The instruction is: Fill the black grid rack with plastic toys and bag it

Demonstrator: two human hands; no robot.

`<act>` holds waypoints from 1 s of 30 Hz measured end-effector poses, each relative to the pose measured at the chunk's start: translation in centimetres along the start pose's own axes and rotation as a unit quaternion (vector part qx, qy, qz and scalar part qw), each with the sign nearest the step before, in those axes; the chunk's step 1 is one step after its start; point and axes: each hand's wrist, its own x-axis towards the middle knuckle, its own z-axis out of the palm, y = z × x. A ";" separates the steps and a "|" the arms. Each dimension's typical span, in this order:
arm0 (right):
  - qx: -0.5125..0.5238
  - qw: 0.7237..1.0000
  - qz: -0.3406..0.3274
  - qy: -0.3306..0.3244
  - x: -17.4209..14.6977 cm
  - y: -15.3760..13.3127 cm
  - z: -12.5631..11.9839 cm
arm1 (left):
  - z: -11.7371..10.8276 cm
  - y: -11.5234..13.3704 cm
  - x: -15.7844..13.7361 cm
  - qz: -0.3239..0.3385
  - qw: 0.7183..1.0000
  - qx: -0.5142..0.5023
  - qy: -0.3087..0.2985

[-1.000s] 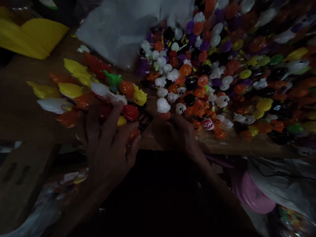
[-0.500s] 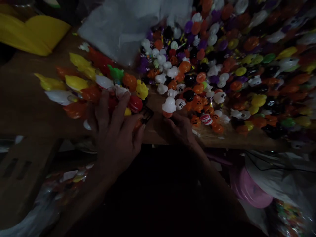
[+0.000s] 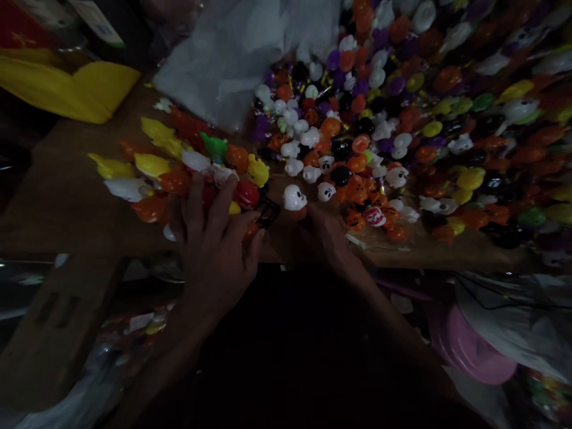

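Note:
My right hand [image 3: 328, 235] is closed with its fingertips at a small white skull-faced toy [image 3: 294, 198] that has an orange lower part. The toy is near the front of the wooden table. My left hand [image 3: 214, 244] lies palm down with fingers spread over a cluster of small plastic toys. In this cluster are a red ball-like toy [image 3: 246, 195], a yellow animal figure [image 3: 258, 171], a green figure [image 3: 214, 146] and a white-and-yellow group. A black slotted plastic piece [image 3: 269, 213] sits by my left thumb. What lies under the left palm is hidden.
A big heap of orange, white, purple and black toys [image 3: 402, 143] covers the table's right side. Behind are a clear plastic bag [image 3: 218, 65] and a yellow sheet-like thing [image 3: 75, 89]. Below the table edge are a wooden stool [image 3: 53, 339] and a pink tub [image 3: 473, 351].
My right hand has brought the white skull-faced toy a little to the left, toward my left hand, and its face is now turned right. The left hand stays on its cluster. The view has shifted slightly.

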 end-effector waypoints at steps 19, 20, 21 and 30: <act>0.194 0.973 -0.095 0.086 1.1 -1.0 6.4 | 0.0 0.1 0.1 -0.014 1.000 0.008 0.006; 0.159 0.977 -0.117 0.086 1.1 -1.1 6.5 | 0.1 0.1 0.1 -0.013 1.000 0.004 0.014; 0.122 0.980 -0.136 0.085 1.1 -1.1 6.8 | 0.3 0.1 0.1 -0.014 1.000 -0.003 0.018; -0.015 0.980 -0.201 0.002 2.1 -0.4 7.8 | -1.2 1.7 0.8 -0.035 0.995 -0.090 0.011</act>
